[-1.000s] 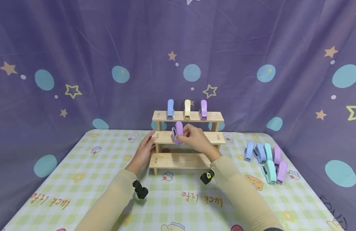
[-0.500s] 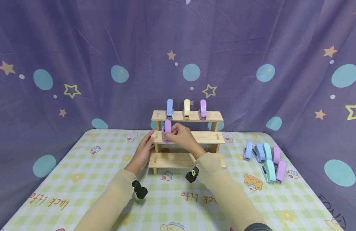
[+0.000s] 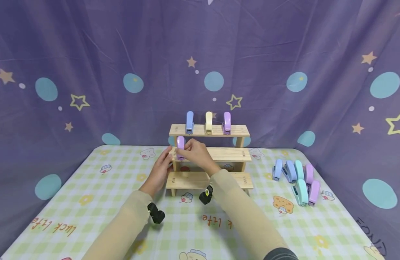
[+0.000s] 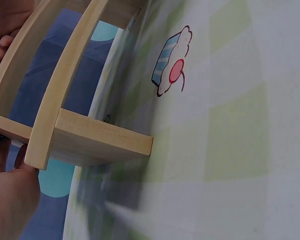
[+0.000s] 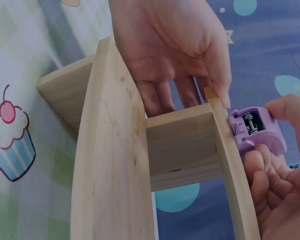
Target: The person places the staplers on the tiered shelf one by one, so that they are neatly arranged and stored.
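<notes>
My right hand [image 3: 200, 155] pinches a purple stapler [image 3: 180, 144] between thumb and fingers. The stapler stands upright at the left end of the middle step of a wooden stepped shelf [image 3: 230, 153]. In the right wrist view, the stapler's end [image 5: 272, 135] sits right against the step's board. My left hand [image 3: 158, 173] grips the shelf's left end, thumb at the front edge of the middle step and fingers behind the side support. Along the top step stand a blue stapler [image 3: 189, 122], a cream stapler [image 3: 209, 122] and another purple stapler [image 3: 227, 122].
On the table's right side, several blue, mint and purple staplers form a cluster, including a mint stapler [image 3: 302, 191] at its front. A checked cloth [image 3: 105, 213] covers the table. Behind it hangs a purple curtain [image 3: 174, 43] with stars and dots.
My right hand has carried the purple stapler leftward along the middle step to its left end and turned it to face more forward. My left hand has stayed on the shelf.
</notes>
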Motion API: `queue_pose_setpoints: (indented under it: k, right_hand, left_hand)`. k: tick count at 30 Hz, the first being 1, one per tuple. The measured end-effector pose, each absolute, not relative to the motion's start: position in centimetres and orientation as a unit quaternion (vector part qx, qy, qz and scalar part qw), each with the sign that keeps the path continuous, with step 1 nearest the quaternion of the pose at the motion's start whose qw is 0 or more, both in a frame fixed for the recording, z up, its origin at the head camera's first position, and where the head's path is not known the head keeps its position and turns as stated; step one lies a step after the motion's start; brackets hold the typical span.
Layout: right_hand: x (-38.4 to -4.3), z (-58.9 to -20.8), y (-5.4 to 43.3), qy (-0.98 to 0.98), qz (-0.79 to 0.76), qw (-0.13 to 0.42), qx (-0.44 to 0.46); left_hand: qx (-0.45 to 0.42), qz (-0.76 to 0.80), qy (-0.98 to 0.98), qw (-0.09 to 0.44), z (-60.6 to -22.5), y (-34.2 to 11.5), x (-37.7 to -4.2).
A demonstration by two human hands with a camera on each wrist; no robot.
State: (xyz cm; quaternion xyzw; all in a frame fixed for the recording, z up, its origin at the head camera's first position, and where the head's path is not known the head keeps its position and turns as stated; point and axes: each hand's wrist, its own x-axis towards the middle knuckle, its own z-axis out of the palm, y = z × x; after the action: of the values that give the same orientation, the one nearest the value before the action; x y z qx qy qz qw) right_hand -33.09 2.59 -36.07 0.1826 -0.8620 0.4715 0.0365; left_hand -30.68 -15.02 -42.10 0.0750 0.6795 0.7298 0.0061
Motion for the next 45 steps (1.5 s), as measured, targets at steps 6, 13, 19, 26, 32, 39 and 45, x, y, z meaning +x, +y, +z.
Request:
queue_pose_setpoints:
  k: [6, 13, 19, 26, 32, 39, 45]
  right_hand:
    - [-33.1, -36.0, 2.0, -0.869, 0.464, 0.033, 0.167]
    - [-33.0, -35.5, 1.9, -0.867, 0.471, 0.021, 0.165]
    - [-33.1, -35.6, 1.7, -0.871, 0.463, 0.017, 0.162]
    - [-33.1, -35.7, 1.6, -0.866, 0.472, 0.017, 0.163]
    - [-32.6, -35.4, 2.5, -0.869, 0.465, 0.002, 0.169]
    - [-31.9, -34.8, 4.4, -0.874, 0.440, -0.035, 0.202]
    - [-31.8, -34.9, 6.0, -0.884, 0.416, -0.030, 0.212]
  left_hand:
    - [0.076, 0.732, 0.677, 0.001, -42.2, -15.2, -30.8]
    - [0.077, 0.729, 0.680, 0.006, -42.0, -15.3, -30.7]
    - [0.077, 0.729, 0.681, 0.005, -42.0, -15.5, -30.6]
    - [0.080, 0.730, 0.679, 0.001, -42.1, -15.5, -30.6]
    - [0.078, 0.730, 0.679, 0.005, -42.1, -15.4, -30.7]
    - [0.088, 0.731, 0.676, 0.005, -42.3, -15.2, -30.8]
    - [0.085, 0.726, 0.682, 0.009, -42.3, -15.0, -30.9]
